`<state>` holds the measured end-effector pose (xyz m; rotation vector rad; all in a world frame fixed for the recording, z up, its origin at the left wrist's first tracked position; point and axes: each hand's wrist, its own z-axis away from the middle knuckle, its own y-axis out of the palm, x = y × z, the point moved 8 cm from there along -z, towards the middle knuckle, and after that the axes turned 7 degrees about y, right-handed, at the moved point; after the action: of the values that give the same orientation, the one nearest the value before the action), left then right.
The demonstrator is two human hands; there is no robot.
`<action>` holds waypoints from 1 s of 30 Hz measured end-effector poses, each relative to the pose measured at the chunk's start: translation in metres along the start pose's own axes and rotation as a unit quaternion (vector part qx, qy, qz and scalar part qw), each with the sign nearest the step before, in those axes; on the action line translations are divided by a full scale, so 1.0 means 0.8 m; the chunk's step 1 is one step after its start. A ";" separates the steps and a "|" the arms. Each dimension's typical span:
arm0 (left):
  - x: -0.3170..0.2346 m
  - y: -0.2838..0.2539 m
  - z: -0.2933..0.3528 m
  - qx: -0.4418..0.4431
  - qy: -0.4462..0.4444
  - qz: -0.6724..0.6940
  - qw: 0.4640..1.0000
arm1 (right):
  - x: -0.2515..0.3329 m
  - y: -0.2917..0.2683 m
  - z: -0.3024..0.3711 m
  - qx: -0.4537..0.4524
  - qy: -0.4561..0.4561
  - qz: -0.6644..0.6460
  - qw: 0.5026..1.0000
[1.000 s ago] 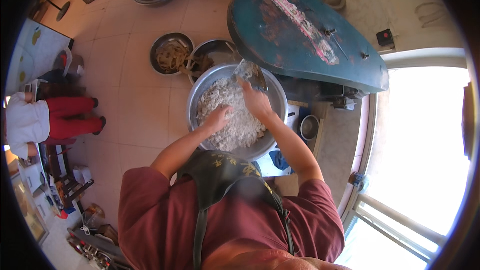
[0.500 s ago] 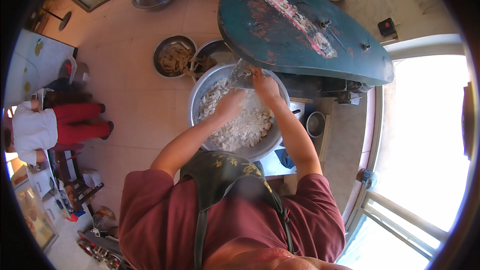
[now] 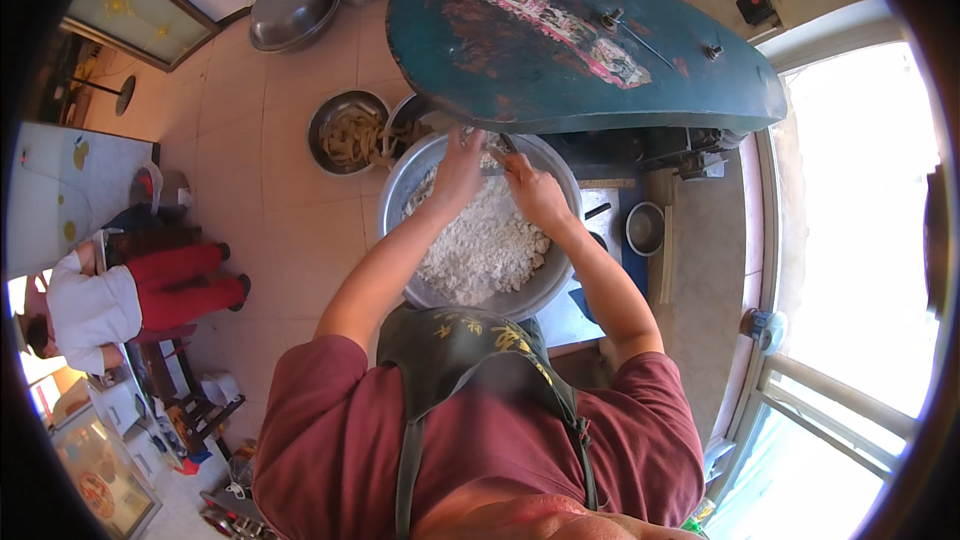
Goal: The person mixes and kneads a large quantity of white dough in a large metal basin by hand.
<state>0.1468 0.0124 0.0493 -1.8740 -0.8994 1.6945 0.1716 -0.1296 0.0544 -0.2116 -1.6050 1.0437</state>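
Observation:
A wide metal basin (image 3: 393,203) holds white, crumbly flour-like dough (image 3: 480,240) in front of my body. Over its far left part my left hand (image 3: 458,178) reaches, fingers stretched out toward the far rim. My right hand (image 3: 537,198) is closed over the far right part, gripping what looks like a clear plastic bag (image 3: 491,144) beside the left fingertips. The bag's far end is hidden under the green machine cover (image 3: 560,35) overhanging the basin's far rim. Whether the left fingers touch the bag is hard to see.
A metal bowl (image 3: 318,145) of pale strips stands beyond the basin, next to another partly covered bowl. A big metal pan (image 3: 295,12) lies farther left. A small metal bowl (image 3: 645,228) sits at right. At far left a person (image 3: 100,300) in red trousers leans over a bench.
My left hand has lifted out of the dough toward the far rim, its fingers now stretched. My right hand has drawn slightly nearer with the bag. The whole view has shifted a little.

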 end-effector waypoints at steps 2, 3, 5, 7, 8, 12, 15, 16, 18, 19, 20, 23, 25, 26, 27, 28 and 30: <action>0.024 0.011 0.011 -0.042 0.011 0.015 0.999 | -0.003 0.015 -0.018 0.036 0.048 0.040 0.997; 0.029 0.012 0.013 -0.064 0.017 0.023 0.998 | -0.005 0.019 -0.029 0.054 0.071 0.062 0.994; 0.037 0.016 0.031 -0.073 0.020 0.060 0.995 | 0.003 0.015 -0.034 0.040 0.053 0.067 0.996; 0.033 0.016 0.061 -0.066 0.033 0.106 0.992 | 0.009 0.011 -0.029 0.028 0.040 0.067 0.997; 0.026 0.014 0.084 -0.057 0.043 0.128 0.989 | 0.021 0.012 -0.021 0.030 0.019 0.056 0.998; 0.030 0.048 0.132 -0.031 0.092 0.130 0.987 | 0.005 0.052 -0.022 0.080 0.043 0.116 0.989; 0.097 0.103 0.161 -0.028 -0.041 0.269 0.962 | -0.012 0.064 -0.065 0.070 0.059 0.142 0.986; 0.115 0.112 0.170 -0.027 -0.076 0.254 0.964 | -0.018 0.059 -0.071 0.052 0.049 0.149 0.986; 0.145 0.100 0.185 -0.011 -0.074 0.169 0.983 | -0.007 0.047 -0.055 0.037 0.025 0.131 0.990; 0.158 0.091 0.193 -0.002 -0.070 0.126 0.990 | 0.016 0.027 -0.041 0.030 0.012 0.109 0.994; 0.155 0.074 0.195 -0.021 -0.028 0.083 0.996 | 0.018 0.017 -0.029 0.039 0.023 0.119 0.992; 0.146 0.045 0.169 -0.065 0.043 -0.037 0.996 | -0.029 0.033 -0.037 0.072 0.066 0.174 0.980; 0.171 0.056 0.135 -0.059 0.005 -0.052 0.997 | -0.032 0.035 -0.065 0.042 0.045 0.163 0.985; 0.207 0.074 0.118 -0.004 -0.097 -0.007 0.995 | -0.034 0.038 -0.074 0.031 0.027 0.171 0.985; 0.242 0.091 0.106 0.048 -0.201 0.024 0.978 | -0.033 0.044 -0.074 0.020 0.007 0.177 0.984; 0.280 0.108 0.112 0.093 -0.253 0.090 0.959 | -0.007 0.036 -0.066 0.081 0.072 0.172 0.979; 0.343 0.140 0.124 0.179 -0.357 0.205 0.894 | 0.031 0.001 -0.018 0.083 -0.006 0.133 0.988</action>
<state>0.0755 0.1252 -0.2331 -1.2376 -0.3706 2.6812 0.1755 -0.1062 0.0702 -0.3128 -1.5183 1.3807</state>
